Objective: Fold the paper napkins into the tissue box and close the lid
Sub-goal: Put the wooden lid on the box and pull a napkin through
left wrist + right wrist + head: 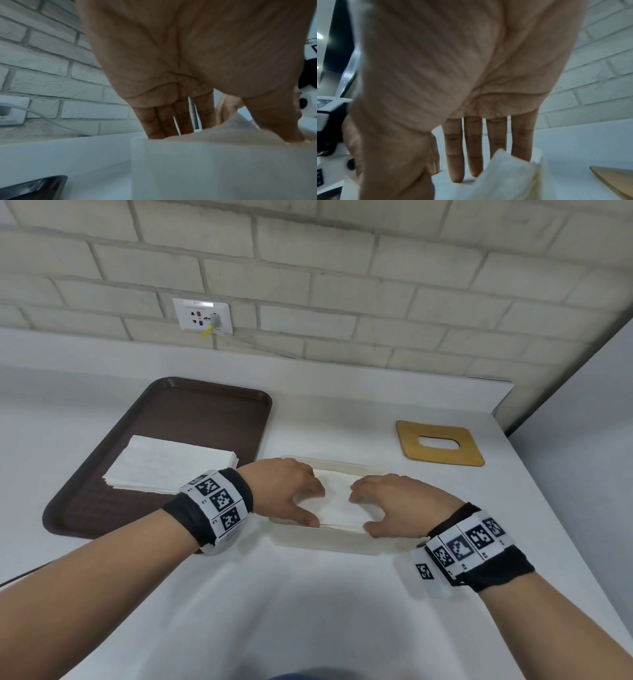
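Note:
An open white tissue box [329,542] stands on the counter in front of me, with folded white napkins [339,501] lying inside. My left hand [313,506] and right hand [361,513] both reach into the box from either side. Each presses down on the napkins with straight fingers, thumbs at the near edge. In the left wrist view the fingers [163,121] dip behind the napkin fold [223,155]. In the right wrist view the fingers [473,148] stand behind a raised napkin corner [505,175]. The wooden lid [440,443] with an oval slot lies flat to the box's right.
A brown tray [205,412] to the left holds a stack of unfolded napkins [171,465]. The brick wall behind carries a socket [202,314] with a plugged-in cable. The counter's right edge [548,508] runs close past the lid.

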Tool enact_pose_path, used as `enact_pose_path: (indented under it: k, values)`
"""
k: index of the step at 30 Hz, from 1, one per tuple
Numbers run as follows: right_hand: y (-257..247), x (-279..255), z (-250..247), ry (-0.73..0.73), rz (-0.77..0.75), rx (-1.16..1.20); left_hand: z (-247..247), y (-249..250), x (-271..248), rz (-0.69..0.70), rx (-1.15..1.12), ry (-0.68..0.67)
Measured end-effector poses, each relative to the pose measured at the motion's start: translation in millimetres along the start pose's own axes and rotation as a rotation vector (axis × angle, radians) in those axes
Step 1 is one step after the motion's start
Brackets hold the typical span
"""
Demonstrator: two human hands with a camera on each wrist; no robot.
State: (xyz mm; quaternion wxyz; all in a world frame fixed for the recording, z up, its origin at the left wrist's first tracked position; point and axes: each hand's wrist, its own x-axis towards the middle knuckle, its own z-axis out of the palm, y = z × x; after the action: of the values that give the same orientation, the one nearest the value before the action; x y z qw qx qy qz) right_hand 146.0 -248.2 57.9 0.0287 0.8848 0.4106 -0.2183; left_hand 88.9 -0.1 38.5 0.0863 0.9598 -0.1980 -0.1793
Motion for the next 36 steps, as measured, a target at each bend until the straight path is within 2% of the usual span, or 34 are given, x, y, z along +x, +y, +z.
enact_pose_path:
  k: [4, 9, 15, 22, 26, 31, 36]
  values:
    - [1, -6, -2, -0.011, 0.0, 0.006, -2, 1, -1, 0.022, 0.035, 0.007]
    - [0, -11, 2, 0.156, -0.007, 0.008, -3, -1, -3, 0.034, 0.031, 0.052]
    - [1, -13, 5, 0.211, 0.029, 0.238, -6, -1, -8, 0.01, -0.058, 0.083]
    - [8, -11, 10, 0.337, 0.059, 0.391, -5, -4, -7, -0.033, -0.139, 0.129]
    - [10, -9, 11, 0.294, 0.044, 0.456, 0, -6, -6, -0.023, -0.144, 0.137]
    - [2, -4, 15, 0.29, 0.091, 0.37, 1, 0, -6, -0.008, -0.132, 0.111]
    - [-1, -1, 16, 0.271, 0.134, 0.38, 6, 10, 0, -0.084, -0.017, 0.108]
